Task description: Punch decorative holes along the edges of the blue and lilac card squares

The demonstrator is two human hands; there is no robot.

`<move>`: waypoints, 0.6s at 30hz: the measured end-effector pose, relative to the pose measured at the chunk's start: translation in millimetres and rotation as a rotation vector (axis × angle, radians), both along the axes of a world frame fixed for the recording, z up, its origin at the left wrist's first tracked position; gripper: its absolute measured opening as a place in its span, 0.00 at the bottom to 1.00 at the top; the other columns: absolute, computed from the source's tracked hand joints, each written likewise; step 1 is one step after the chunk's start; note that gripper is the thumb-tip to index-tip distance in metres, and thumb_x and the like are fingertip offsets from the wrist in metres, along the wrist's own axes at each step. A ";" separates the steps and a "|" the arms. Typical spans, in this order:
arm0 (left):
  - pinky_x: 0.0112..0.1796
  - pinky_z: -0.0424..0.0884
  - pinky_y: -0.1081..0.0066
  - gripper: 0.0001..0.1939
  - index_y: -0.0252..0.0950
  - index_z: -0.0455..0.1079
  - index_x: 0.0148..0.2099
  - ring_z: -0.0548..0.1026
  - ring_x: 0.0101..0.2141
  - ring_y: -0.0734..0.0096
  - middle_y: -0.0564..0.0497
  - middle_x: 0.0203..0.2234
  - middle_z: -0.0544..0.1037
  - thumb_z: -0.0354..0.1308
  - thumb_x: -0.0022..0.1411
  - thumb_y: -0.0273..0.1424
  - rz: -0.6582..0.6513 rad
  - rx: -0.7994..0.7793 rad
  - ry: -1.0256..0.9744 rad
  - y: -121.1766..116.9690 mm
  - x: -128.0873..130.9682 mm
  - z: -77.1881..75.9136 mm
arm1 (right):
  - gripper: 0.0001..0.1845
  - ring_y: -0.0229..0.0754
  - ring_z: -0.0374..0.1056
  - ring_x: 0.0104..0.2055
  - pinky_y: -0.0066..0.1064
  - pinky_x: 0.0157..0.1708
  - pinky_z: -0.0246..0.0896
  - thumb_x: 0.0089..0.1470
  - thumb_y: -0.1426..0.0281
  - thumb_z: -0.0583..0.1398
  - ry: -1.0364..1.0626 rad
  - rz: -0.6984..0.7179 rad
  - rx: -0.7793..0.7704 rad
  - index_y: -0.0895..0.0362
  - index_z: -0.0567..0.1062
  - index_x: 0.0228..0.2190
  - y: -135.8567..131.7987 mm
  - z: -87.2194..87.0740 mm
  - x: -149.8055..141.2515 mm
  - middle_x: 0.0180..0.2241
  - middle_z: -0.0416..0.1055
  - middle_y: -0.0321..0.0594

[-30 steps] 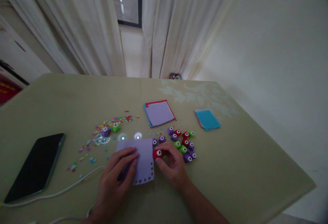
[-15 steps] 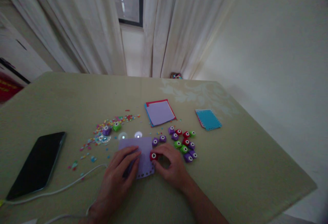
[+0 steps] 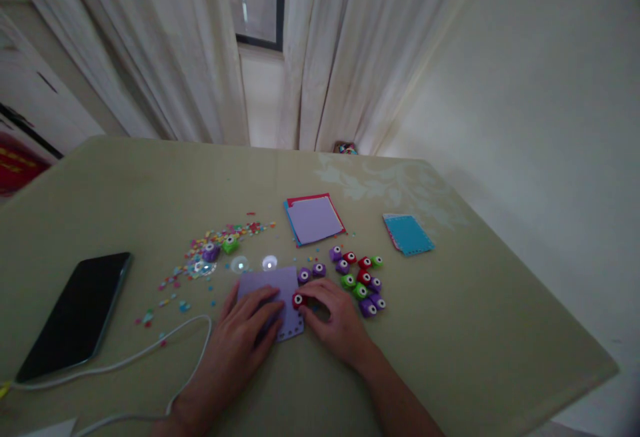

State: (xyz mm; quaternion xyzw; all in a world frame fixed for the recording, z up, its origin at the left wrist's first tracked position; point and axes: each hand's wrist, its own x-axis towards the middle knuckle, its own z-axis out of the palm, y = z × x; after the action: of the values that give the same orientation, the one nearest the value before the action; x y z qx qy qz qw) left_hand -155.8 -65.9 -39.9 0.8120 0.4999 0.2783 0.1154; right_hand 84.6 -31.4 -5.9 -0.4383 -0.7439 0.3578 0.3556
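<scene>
A purple sheet of paper (image 3: 289, 280) lies on the table, with small punched shapes along its near and right edges. Resting on it with fingers spread is my left hand (image 3: 245, 330), pressing it flat. My right hand (image 3: 337, 322) pinches a small red craft punch (image 3: 299, 300) between thumb and fingers at the sheet's right edge. Two purple punches (image 3: 319, 269) stand just behind that hand. To its right is a cluster of red, green and purple punches (image 3: 361, 291). The palm side of both hands is hidden.
Colourful paper bits (image 3: 200, 250) are strewn at the left, around a purple punch (image 3: 211, 251) and a green punch (image 3: 230, 244). Further back lie stacked paper squares (image 3: 315, 220) and blue punched sheets (image 3: 409, 235). A phone (image 3: 75, 317) and white cable (image 3: 125, 359) lie left.
My left hand's fingers have spread and shifted slightly right over the sheet. The red punch has moved a little farther up the sheet's right edge with my right hand.
</scene>
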 end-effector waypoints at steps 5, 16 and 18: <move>0.74 0.40 0.43 0.15 0.48 0.78 0.59 0.79 0.59 0.58 0.50 0.59 0.81 0.61 0.73 0.34 -0.008 0.018 0.011 0.6 0.5 2.3 | 0.16 0.48 0.76 0.51 0.40 0.54 0.72 0.62 0.74 0.66 -0.001 -0.003 -0.013 0.52 0.81 0.51 0.8 -1.8 3.0 0.48 0.80 0.44; 0.74 0.42 0.44 0.15 0.49 0.77 0.60 0.78 0.60 0.59 0.51 0.60 0.80 0.62 0.73 0.34 -0.039 0.006 0.006 2.4 -1.5 0.9 | 0.14 0.47 0.76 0.47 0.38 0.49 0.74 0.63 0.75 0.64 0.008 -0.013 -0.023 0.53 0.82 0.48 3.5 -0.1 3.6 0.45 0.80 0.44; 0.74 0.43 0.44 0.15 0.49 0.77 0.59 0.79 0.59 0.59 0.51 0.60 0.81 0.62 0.72 0.33 -0.035 0.011 0.000 2.5 -0.9 1.6 | 0.13 0.47 0.76 0.48 0.39 0.51 0.73 0.62 0.75 0.64 0.005 -0.007 -0.026 0.53 0.82 0.48 3.5 -0.1 4.0 0.45 0.80 0.44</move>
State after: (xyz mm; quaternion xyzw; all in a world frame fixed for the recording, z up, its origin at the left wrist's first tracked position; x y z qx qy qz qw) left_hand -156.7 -63.4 -38.3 0.8213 0.4839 0.2792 0.1157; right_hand 88.6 -27.9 -6.0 -0.4447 -0.7367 0.3671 0.3531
